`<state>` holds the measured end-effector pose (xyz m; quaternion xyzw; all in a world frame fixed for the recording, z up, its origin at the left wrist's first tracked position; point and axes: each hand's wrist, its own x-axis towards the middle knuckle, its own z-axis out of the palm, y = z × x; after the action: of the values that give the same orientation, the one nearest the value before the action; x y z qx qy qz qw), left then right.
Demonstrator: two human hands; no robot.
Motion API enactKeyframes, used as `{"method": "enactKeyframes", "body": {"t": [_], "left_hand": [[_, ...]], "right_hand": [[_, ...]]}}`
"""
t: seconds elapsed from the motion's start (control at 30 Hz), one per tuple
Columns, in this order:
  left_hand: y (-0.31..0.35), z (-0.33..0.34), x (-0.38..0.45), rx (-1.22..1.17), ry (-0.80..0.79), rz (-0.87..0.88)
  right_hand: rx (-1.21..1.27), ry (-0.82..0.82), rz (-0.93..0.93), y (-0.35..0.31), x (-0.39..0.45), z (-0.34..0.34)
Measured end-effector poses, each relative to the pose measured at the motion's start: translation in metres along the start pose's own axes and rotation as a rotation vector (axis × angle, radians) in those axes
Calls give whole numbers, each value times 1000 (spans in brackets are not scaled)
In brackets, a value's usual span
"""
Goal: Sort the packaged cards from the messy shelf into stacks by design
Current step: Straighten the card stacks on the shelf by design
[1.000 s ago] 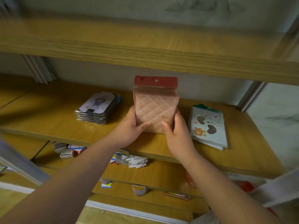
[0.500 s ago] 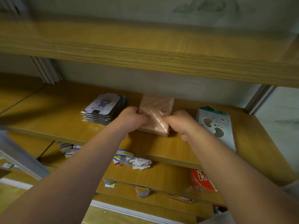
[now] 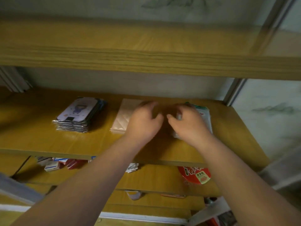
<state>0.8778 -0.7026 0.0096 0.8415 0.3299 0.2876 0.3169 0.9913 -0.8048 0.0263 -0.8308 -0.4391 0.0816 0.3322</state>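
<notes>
The long wooden middle shelf (image 3: pixel 40 141) carries three stacks of packaged cards. The person's left hand (image 3: pixel 143 121) lies over the right part of the flat pink quilted-pattern card stack (image 3: pixel 121 118), fingers loosely spread and gripping nothing. The right hand (image 3: pixel 189 123) sits on the pale grey paw-print card stack (image 3: pixel 205 115) at the shelf's right; whether its curled fingers pinch a pack is too blurred to tell. Left of both, well apart, stands the stack of lilac cartoon-figure cards in clear wrappers (image 3: pixel 78 115). On the lower shelf lie a round red lidded tub (image 3: pixel 195 175) and small scattered red-and-white packets (image 3: pixel 53 164).
</notes>
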Motion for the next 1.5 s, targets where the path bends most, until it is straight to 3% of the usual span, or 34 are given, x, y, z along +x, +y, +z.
{"method": "enactKeyframes", "body": {"t": [0.1,0.17,0.3,0.47,0.6,0.73,0.87,1.0,1.1,1.2,1.5], "left_hand": [[25,35,-4,22,-194,-12],[33,53,-4,26,-305,-19],[45,74,-1,24,-370,-127],[48,82,16,-265,-302,-401],[48,76,32,-551,-290,-631],[47,73,34,-609,-340,-716],[50,62,30,-681,-382,-583],[54,47,15,-482,-294,-140],[56,43,9,-393,-268,45],[53,48,0,-275,-295,113],[42,63,1,-192,-380,38]], "right_hand": [[-129,147,0,27,-2,-17],[-189,195,149,46,-8,-31],[-141,-18,517,79,-17,-46],[290,-91,437,85,-25,-47],[411,-81,441,85,-29,-46],[564,-104,450,92,-38,-49],[654,-73,423,87,-38,-48],[655,93,258,75,-32,-48],[555,189,115,70,-30,-52],[518,150,68,76,-33,-47],[465,141,83,90,-35,-30]]}}
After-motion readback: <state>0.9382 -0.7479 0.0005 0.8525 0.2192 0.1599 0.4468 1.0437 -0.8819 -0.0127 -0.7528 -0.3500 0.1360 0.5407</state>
